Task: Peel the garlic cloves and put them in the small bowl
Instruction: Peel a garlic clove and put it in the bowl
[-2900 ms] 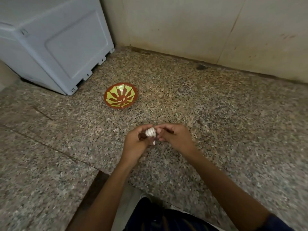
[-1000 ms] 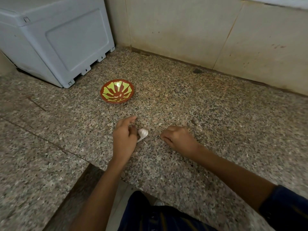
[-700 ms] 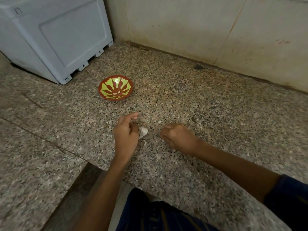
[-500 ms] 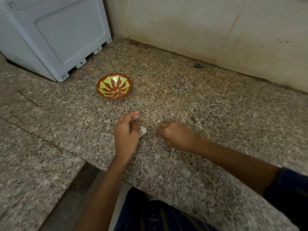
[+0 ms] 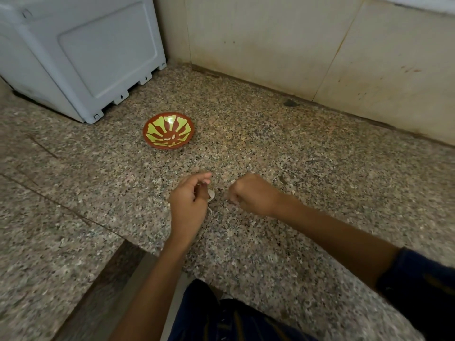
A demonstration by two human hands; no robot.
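Garlic (image 5: 211,194) peeks from under my left hand (image 5: 188,203), whose grip curls round it on the tabletop (image 5: 320,168); right hand (image 5: 253,194) fisted just beside, contents hidden; small bowl (image 5: 168,130) well beyond.

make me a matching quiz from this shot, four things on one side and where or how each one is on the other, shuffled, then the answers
Things:
1. small bowl
2. garlic
3. right hand
4. grey plastic bin

Place or state:
A. fingers curled into a fist, knuckles up, just above the counter
B. far left corner, against the wall
C. mostly hidden behind the left hand, only a white edge showing
D. on the granite counter beyond both hands, red-brown with a yellow-green pattern

Pairs: 1-D, 2-C, 3-A, 4-B
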